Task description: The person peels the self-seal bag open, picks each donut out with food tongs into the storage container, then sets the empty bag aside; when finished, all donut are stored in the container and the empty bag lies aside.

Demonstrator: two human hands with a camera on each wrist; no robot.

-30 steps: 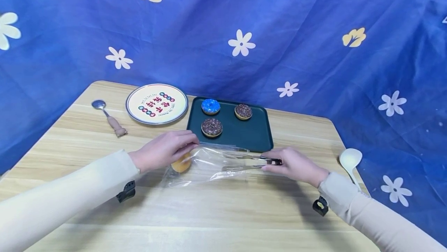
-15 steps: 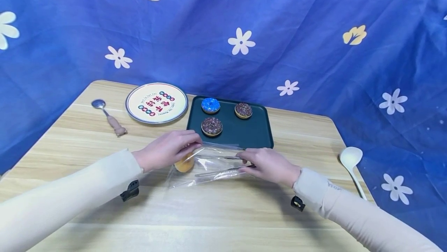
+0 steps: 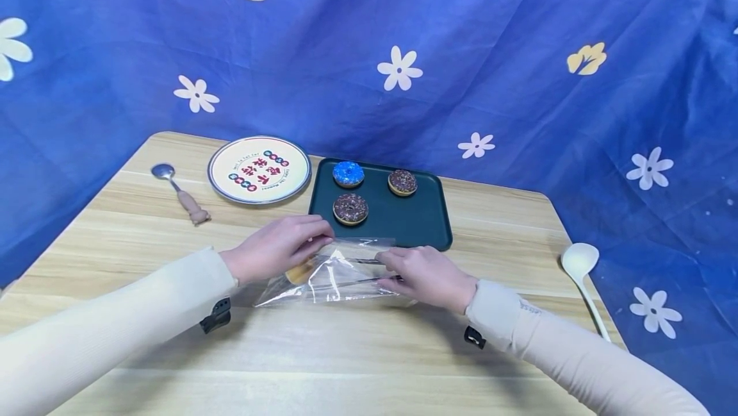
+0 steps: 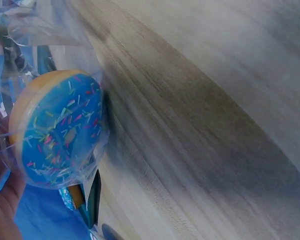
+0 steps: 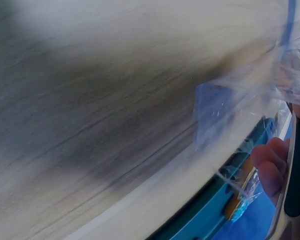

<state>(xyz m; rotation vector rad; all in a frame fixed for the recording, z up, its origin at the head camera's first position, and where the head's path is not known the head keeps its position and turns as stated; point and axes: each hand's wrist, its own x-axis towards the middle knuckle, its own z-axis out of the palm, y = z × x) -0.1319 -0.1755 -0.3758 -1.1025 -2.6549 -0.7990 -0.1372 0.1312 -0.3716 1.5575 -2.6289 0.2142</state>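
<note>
My left hand (image 3: 279, 249) grips the upper left part of a clear plastic bag (image 3: 340, 281) over the front of the table. Inside the bag, a blue-iced donut with coloured sprinkles (image 4: 65, 130) stands on its edge; the head view shows only its tan side, partly behind my fingers. My right hand (image 3: 429, 275) holds metal tongs with a dark grip panel (image 5: 297, 170) at the bag's right end. Both tong arms reach left into the bag, spread apart. Their tips are hard to make out through the shiny plastic.
Behind the bag lies a dark green tray (image 3: 415, 224) bearing a blue donut (image 3: 348, 174) and two chocolate donuts (image 3: 350, 209). A printed plate (image 3: 230, 179) and a spoon (image 3: 183, 198) lie to the left, a white ladle (image 3: 580, 262) at the right edge. A blue curtain (image 3: 323, 38) hangs behind.
My right hand has moved left with the tongs, sliding them deeper into the bag. The bag has creased and spread toward the lower left. My left hand has shifted slightly right.
</note>
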